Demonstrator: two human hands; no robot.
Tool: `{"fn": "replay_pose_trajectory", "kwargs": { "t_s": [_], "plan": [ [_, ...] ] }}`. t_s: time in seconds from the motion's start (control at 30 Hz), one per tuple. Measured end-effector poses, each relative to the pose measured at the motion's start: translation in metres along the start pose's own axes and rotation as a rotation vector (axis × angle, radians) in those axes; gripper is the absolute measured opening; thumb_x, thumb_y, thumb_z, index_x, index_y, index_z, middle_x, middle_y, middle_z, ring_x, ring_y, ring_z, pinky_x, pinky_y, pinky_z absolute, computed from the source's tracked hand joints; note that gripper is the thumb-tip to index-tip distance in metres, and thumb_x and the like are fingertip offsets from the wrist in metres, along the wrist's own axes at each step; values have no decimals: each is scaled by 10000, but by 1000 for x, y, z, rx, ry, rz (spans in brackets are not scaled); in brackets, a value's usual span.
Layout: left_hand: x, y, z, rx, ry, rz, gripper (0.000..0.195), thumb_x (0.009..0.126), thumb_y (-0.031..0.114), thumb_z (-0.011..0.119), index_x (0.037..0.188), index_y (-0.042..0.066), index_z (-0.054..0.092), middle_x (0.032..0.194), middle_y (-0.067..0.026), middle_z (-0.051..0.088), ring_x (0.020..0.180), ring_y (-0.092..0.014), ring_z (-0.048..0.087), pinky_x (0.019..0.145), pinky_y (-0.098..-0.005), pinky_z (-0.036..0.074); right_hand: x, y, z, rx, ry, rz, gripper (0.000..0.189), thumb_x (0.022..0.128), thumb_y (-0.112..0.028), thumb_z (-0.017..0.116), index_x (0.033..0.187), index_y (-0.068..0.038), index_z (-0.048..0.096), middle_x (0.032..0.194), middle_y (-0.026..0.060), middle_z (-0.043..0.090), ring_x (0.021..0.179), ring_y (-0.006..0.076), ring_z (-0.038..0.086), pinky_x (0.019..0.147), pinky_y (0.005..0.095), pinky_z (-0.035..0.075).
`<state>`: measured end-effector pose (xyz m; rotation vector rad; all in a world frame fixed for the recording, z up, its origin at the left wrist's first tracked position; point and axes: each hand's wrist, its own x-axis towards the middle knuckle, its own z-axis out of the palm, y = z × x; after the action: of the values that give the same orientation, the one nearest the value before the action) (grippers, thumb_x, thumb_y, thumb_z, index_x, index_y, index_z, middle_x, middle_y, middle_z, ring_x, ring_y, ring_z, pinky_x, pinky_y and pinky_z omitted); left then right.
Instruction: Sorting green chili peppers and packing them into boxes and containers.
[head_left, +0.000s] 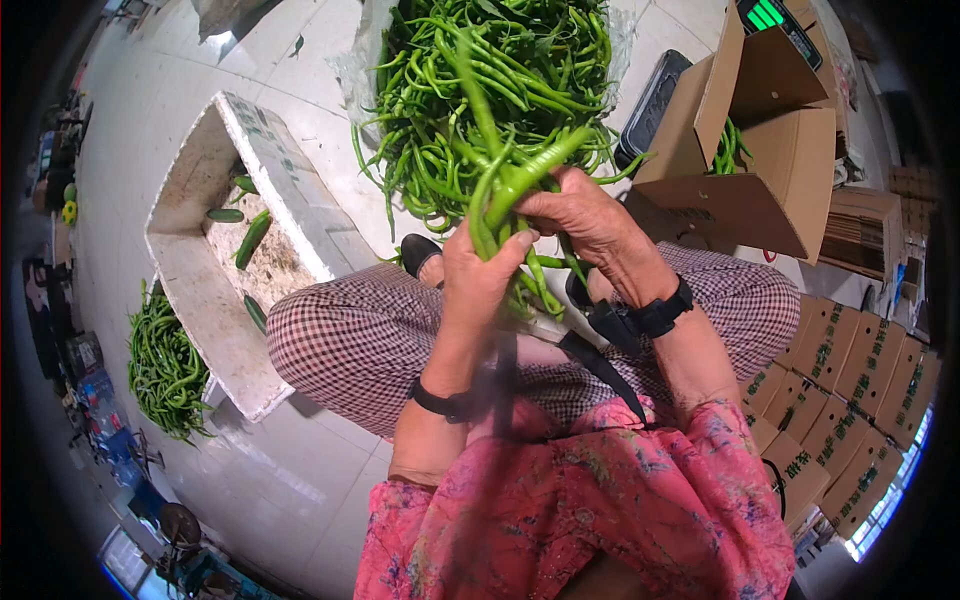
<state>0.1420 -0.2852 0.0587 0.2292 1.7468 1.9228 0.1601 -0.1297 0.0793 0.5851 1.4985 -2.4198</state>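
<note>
Long green chili peppers (536, 169) are gathered between my two hands, above my lap. My left hand (484, 266) grips them from the left, its thumb lying across them. My right hand (589, 217) closes on the bunch from the right, and more pepper ends hang below the fingers. Just beyond my hands is a large heap of green chili peppers (495, 82) on pale plastic sheeting (360, 75). At the right, an open cardboard box (780, 172) has some green peppers inside. The lower ends of the held peppers are partly blurred.
A white foam box (247, 375) at the left holds several green vegetables; a pepper pile (169, 364) lies beside it. A digital scale (780, 30) is behind the cardboard box. Flattened cardboard (859, 232) and stacked printed cartons (840, 405) stand at the right.
</note>
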Motion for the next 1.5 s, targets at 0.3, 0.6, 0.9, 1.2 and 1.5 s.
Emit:
{"fn": "replay_pose_trajectory", "kwargs": {
  "t_s": [0.3, 0.6, 0.9, 1.2, 1.5],
  "plan": [
    [-1, 0, -11, -550, 337, 92, 213, 882, 116, 588, 1049, -6, 537, 794, -39, 539, 708, -145, 512, 679, -279, 462, -6, -7, -62, 447, -64, 20, 213, 945, -147, 552, 1070, 24, 580, 825, 50, 633, 515, 14, 379, 440, 157, 307],
    [-3, 4, -14, -777, 156, 1, 219, 942, 183, 508, 1103, 36, 512, 760, 0, 453, 672, -123, 403, 619, -266, 362, -58, -36, -92, 470, -212, -331, 261, 969, -328, 493, 1008, -82, 569, 672, 9, 539, 870, 162, 408, 760, 331, 358],
    [-7, 5, -16, -979, 41, -27, 234, 915, 191, 523, 1100, 48, 511, 716, 10, 415, 663, -126, 377, 616, -271, 336, -132, -126, -123, 410, -196, -629, 251, 916, -257, 601, 1066, -64, 548, 729, -15, 468, 877, 182, 477, 904, 371, 365],
    [2, 5, -5, -1121, -91, -38, 280, 918, 205, 497, 1148, 46, 490, 728, -10, 428, 669, -147, 383, 615, -291, 327, -148, -151, -236, -1100, 1011, -445, 608, 906, -387, 595, 1343, 14, 463, 1240, 145, 587, 1203, 213, 506, 1052, 333, 330],
    [-1, -5, 3, -848, 10, -105, 351, 894, 189, 590, 1175, 0, 502, 843, -72, 588, 759, -160, 552, 694, -273, 474, -79, -57, -5, -970, -114, 64, 519, 850, -365, 649, 1216, -14, 538, 1017, 164, 663, 902, 232, 647, 794, 355, 502]
  ]
}}
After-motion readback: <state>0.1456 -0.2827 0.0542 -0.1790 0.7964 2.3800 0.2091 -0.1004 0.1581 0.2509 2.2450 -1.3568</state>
